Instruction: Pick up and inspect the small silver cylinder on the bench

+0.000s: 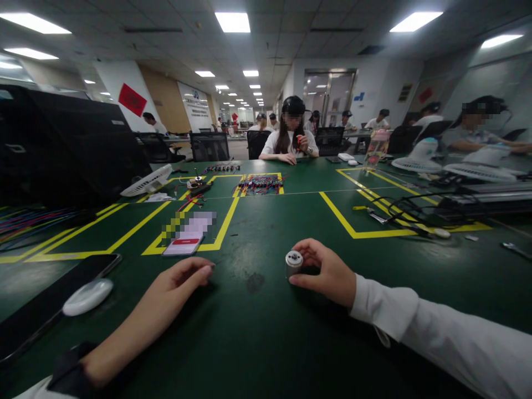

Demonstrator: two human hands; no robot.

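My right hand (326, 270) has its thumb and fingers around a small silvery cylinder (294, 265), which looks like a small motor. It stands upright at the table, its round top face with dark holes turned up. To the left, my left hand (186, 280) is closed, thumb pressed against the curled fingers. Something tiny and dark may be at its fingertips, too small to make out. Just beyond that hand lies a phone (189, 235) with a lit screen, partly blurred out.
Yellow tape (228, 224) marks areas on the green table (266, 343). A white mouse (88, 296) and a dark slab (45, 305) lie at left. Bundled wires (260, 184) sit farther back. Black cables (409, 213) and white fans (419, 155) are at right. A co-worker (291, 133) sits opposite.
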